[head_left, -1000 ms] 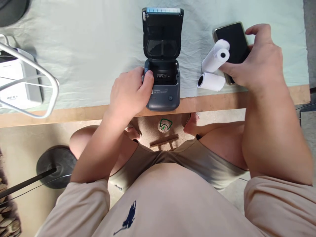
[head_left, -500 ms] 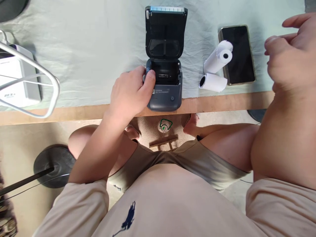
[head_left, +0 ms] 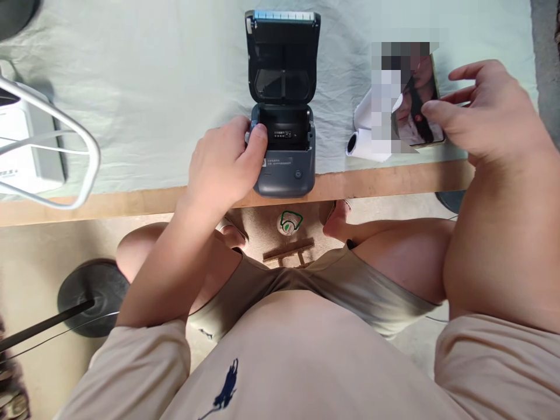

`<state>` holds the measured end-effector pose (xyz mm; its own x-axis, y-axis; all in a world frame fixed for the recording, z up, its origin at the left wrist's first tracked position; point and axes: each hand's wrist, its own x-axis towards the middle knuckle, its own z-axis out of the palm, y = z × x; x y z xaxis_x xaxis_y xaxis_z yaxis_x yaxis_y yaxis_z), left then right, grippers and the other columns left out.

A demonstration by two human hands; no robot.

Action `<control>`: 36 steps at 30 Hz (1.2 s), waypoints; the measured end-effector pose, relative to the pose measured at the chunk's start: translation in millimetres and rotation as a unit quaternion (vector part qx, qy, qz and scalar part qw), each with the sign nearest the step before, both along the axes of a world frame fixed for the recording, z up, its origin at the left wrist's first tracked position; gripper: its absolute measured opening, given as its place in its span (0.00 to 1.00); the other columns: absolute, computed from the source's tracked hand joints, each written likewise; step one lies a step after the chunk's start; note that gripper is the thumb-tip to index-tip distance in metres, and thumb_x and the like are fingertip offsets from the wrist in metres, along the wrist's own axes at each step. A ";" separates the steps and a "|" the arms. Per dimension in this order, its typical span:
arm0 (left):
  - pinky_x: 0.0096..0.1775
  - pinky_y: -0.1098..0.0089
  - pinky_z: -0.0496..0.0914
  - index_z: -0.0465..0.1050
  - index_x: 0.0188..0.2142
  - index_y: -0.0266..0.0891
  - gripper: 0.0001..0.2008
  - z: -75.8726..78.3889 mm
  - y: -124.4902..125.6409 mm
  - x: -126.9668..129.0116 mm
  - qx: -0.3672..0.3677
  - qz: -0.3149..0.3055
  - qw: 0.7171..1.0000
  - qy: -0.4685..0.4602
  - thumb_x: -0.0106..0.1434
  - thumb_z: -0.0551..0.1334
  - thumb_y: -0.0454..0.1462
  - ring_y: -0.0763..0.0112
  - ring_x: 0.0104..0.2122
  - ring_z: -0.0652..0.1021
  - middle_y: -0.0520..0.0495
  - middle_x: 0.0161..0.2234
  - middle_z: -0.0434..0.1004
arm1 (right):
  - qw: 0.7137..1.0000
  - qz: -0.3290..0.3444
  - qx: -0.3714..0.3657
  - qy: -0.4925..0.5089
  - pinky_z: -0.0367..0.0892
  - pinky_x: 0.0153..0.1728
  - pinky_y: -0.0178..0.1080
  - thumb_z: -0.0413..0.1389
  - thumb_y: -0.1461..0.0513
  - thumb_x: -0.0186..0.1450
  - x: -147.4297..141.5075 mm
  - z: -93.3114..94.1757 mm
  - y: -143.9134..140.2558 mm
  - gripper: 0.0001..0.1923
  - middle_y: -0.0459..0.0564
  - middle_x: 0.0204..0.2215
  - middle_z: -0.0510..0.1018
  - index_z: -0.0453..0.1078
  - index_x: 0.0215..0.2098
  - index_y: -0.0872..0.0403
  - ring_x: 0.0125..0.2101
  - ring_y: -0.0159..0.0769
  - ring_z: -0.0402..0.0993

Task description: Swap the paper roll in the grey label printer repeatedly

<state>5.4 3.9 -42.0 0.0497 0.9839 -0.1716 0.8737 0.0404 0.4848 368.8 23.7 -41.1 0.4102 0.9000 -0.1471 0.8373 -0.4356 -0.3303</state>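
Left hand (head_left: 223, 166) wraps the left side of a small dark grey thermal label printer (head_left: 283, 157), thumb pressed on the rim of the open paper bay, fingers curled round the body; printer sits at the near edge of the table (head_left: 131, 201), roughly mid-width, front slightly overhanging the wooden lip. Printer lid (head_left: 283, 58) is flipped up and back, pale blue tear strip along its top edge. Paper bay holds no roll that I can see; a small sticker inside has white print, too small to read. A line of small text on the front panel, also unreadable, with a round power button just right of it. Right hand (head_left: 485, 114) hovers over a smartphone (head_left: 422, 99) near the table's right near edge, fingers loosely spread, index fingertip on or just above the lit screen, cannot tell which; grips nothing. Screen shows a photo, partly pixelated. Two white thermal paper rolls (head_left: 365, 137) lie just left of the phone, touching or nearly so, one partly hidden by the pixelation. Pale green cloth (head_left: 153, 87) covers the tabletop. At the left edge, a white box (head_left: 26, 149) with faint unreadable print under a white wire frame (head_left: 74, 128). Shirt bears a navy horse-and-rider logo (head_left: 225, 385).
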 end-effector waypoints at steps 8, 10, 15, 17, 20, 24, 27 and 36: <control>0.41 0.58 0.50 0.54 0.32 0.49 0.21 3.6 -2.4 -0.4 0.003 -0.003 1.000 -0.013 0.85 0.55 0.41 0.59 0.33 0.60 0.48 0.31 0.65 | 0.993 -0.106 -0.046 0.017 0.72 0.43 0.48 0.75 0.64 0.75 -47.5 21.3 0.2 0.39 0.60 0.70 0.86 0.73 0.81 0.48 0.51 0.35 0.85; 0.41 0.58 0.50 0.54 0.32 0.49 0.21 3.7 -2.9 -0.5 0.006 -0.004 1.000 -0.019 0.85 0.55 0.41 0.58 0.33 0.60 0.48 0.31 0.64 | 0.992 -0.120 0.020 0.039 0.69 0.41 0.48 0.75 0.67 0.73 -38.6 12.3 4.4 0.34 0.56 0.62 0.90 0.79 0.76 0.50 0.42 0.30 0.82; 0.41 0.58 0.51 0.54 0.32 0.49 0.21 3.8 -3.5 -1.0 0.006 -0.007 1.000 -0.019 0.85 0.55 0.41 0.58 0.33 0.60 0.48 0.31 0.64 | 0.967 -0.133 0.200 0.083 0.64 0.36 0.44 0.62 0.75 0.78 -16.7 -6.5 17.6 0.21 0.54 0.48 0.91 0.84 0.65 0.59 0.27 0.21 0.66; 0.41 0.58 0.51 0.54 0.32 0.49 0.20 3.7 -3.5 -1.0 0.004 -0.008 1.000 -0.016 0.85 0.54 0.42 0.58 0.33 0.60 0.47 0.32 0.65 | 0.966 -0.132 0.210 0.080 0.63 0.36 0.45 0.61 0.78 0.77 -11.7 -10.1 22.1 0.21 0.53 0.45 0.90 0.84 0.63 0.60 0.26 0.22 0.66; 0.42 0.58 0.51 0.55 0.33 0.49 0.19 3.4 -3.3 -1.2 0.002 -0.008 1.000 -0.003 0.85 0.53 0.43 0.56 0.34 0.64 0.45 0.33 0.69 | 0.964 -0.135 0.216 0.074 0.64 0.38 0.46 0.64 0.76 0.75 -4.2 -16.7 28.0 0.18 0.48 0.41 0.89 0.86 0.58 0.57 0.27 0.24 0.66; 0.42 0.58 0.51 0.54 0.33 0.49 0.18 2.6 -2.5 -2.1 0.002 -0.012 1.000 0.006 0.84 0.52 0.44 0.54 0.35 0.67 0.45 0.33 0.69 | 0.964 -0.130 0.221 0.069 0.65 0.38 0.46 0.68 0.74 0.74 12.2 -30.1 34.0 0.16 0.47 0.40 0.87 0.85 0.55 0.53 0.28 0.27 0.68; 0.42 0.58 0.52 0.54 0.34 0.49 0.18 1.7 -1.7 -2.5 0.003 -0.013 1.000 0.006 0.84 0.52 0.44 0.55 0.34 0.65 0.45 0.33 0.67 | 0.968 -0.105 0.219 0.068 0.66 0.37 0.45 0.65 0.78 0.72 24.8 -38.0 36.5 0.20 0.47 0.38 0.84 0.84 0.56 0.54 0.27 0.28 0.67; 0.41 0.57 0.53 0.55 0.34 0.49 0.18 -1.2 1.0 0.4 -0.004 -0.004 0.999 0.039 0.85 0.52 0.44 0.53 0.36 0.72 0.45 0.34 0.69 | 0.960 0.026 0.277 0.038 0.75 0.43 0.47 0.64 0.77 0.66 17.9 -42.6 30.8 0.21 0.49 0.41 0.84 0.80 0.50 0.49 0.37 0.37 0.80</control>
<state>5.8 4.9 -43.2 0.0436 0.9821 -0.1833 0.9088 0.0373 0.4157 386.7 54.5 -83.6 0.3702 0.8671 0.3333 0.8178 -0.1340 -0.5597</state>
